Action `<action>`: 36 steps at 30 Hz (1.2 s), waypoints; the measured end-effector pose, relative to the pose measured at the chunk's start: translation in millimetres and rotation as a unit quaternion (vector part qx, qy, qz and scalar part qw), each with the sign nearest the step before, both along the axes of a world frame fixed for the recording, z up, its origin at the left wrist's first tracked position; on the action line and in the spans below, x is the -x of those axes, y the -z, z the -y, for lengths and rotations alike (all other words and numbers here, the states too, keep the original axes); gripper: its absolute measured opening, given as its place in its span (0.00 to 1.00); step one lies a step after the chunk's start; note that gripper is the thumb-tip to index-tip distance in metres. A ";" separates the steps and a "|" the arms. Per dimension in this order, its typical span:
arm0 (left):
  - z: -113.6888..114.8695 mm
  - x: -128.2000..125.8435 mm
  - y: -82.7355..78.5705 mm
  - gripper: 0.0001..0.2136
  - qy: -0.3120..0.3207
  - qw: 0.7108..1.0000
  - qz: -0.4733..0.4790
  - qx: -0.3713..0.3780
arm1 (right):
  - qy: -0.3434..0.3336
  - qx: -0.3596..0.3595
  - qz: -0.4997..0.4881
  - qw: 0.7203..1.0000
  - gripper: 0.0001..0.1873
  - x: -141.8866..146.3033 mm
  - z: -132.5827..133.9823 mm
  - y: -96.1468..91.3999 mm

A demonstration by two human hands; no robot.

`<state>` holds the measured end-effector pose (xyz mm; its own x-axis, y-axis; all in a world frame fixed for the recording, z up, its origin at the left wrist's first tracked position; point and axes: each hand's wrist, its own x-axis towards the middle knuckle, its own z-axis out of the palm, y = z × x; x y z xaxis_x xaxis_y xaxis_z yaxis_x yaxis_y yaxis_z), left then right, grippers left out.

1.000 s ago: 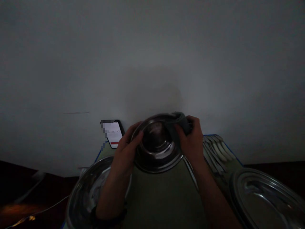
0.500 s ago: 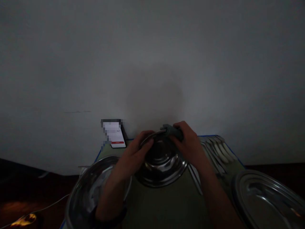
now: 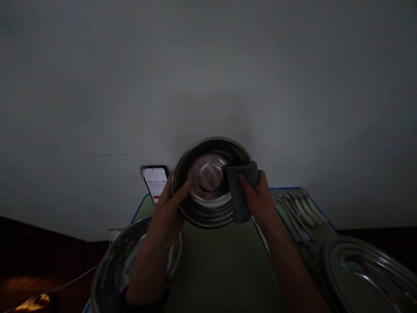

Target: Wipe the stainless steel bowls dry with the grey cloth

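A round, shiny metal bowl is held up above the table, tilted so that a broad circular face with stepped rings shows. My left hand grips its left edge, the thumb lying over the rim and the other fingers hidden behind. At the right edge, my right hand pinches a folded grey cloth against the bowl, thumb in front. Part of the cloth hangs down over the rim. Whether the right fingers also touch the metal behind it I cannot tell.
A large metal basin stands at the left, partly behind my left forearm. Several spoons and other cutlery lie at the back right. Metal trays sit at the right front. A phone leans by the wall.
The bowl has been raised and turned, so its round face now points toward me. The cloth has opened out and moved down the right side with my right hand. My left hand has shifted left.
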<state>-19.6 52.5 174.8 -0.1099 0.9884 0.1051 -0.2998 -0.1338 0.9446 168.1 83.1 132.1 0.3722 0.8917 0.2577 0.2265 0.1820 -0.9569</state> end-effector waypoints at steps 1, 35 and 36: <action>0.2 6.3 1.2 0.22 0.031 0.999 -0.015 0.019 | -0.007 -0.006 0.024 1.000 0.18 -5.3 1.1 -3.2; 5.3 9.8 -3.5 0.12 0.107 0.989 -0.106 -0.007 | -0.135 -0.014 0.117 0.984 0.16 -20.8 14.0 -24.2; 5.3 7.3 -4.3 0.11 0.089 0.992 -0.088 -0.019 | -0.102 -0.025 0.099 0.990 0.17 -15.9 13.2 -22.4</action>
<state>-26.9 47.2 179.1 0.0887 0.9856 0.1439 -0.1522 -0.1293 0.9799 184.0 69.9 154.5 0.1246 0.9273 0.3530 0.3617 0.2889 -0.8864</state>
